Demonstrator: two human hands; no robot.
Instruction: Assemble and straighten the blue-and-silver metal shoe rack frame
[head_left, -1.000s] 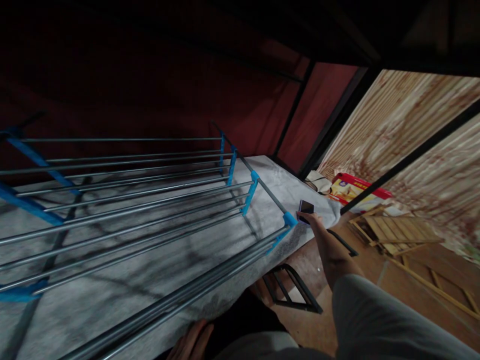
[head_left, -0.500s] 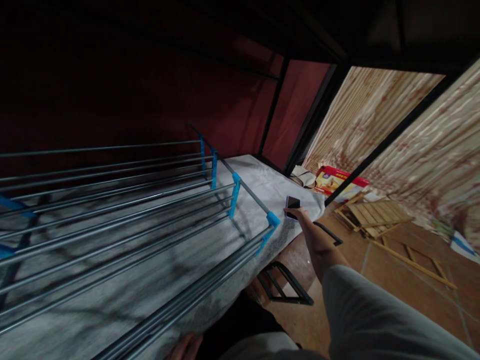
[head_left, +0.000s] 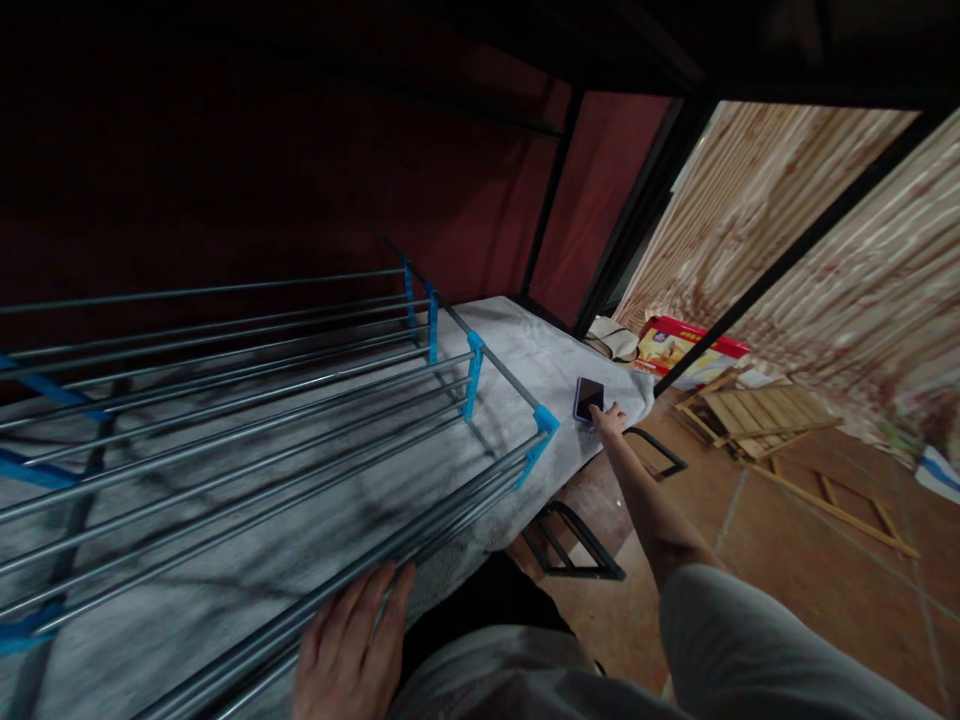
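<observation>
A metal drying rack (head_left: 225, 440) with blue plastic joints lies over a grey-white blanket (head_left: 517, 345). Near the bottom, my left hand (head_left: 356, 640) rests on the rack's near bars, its fingers stretched out and lying side by side, not wrapped around them. A dark-screened phone (head_left: 589, 398) with a light purple edge lies flat on the blanket's far right corner. My right hand (head_left: 610, 417) is at the phone's lower right corner, one finger touching or just over it, the others apart.
Black bed-frame posts (head_left: 551, 200) rise behind the blanket. Beyond its right end are a red and yellow box (head_left: 686, 350) and a folded wooden item (head_left: 761, 420) on the tiled floor. A black metal frame (head_left: 574, 545) stands below the blanket's edge.
My left hand has come up from the bottom edge onto the rack's bars. My right hand has let go of the phone, which now lies flat. The view has shifted slightly.
</observation>
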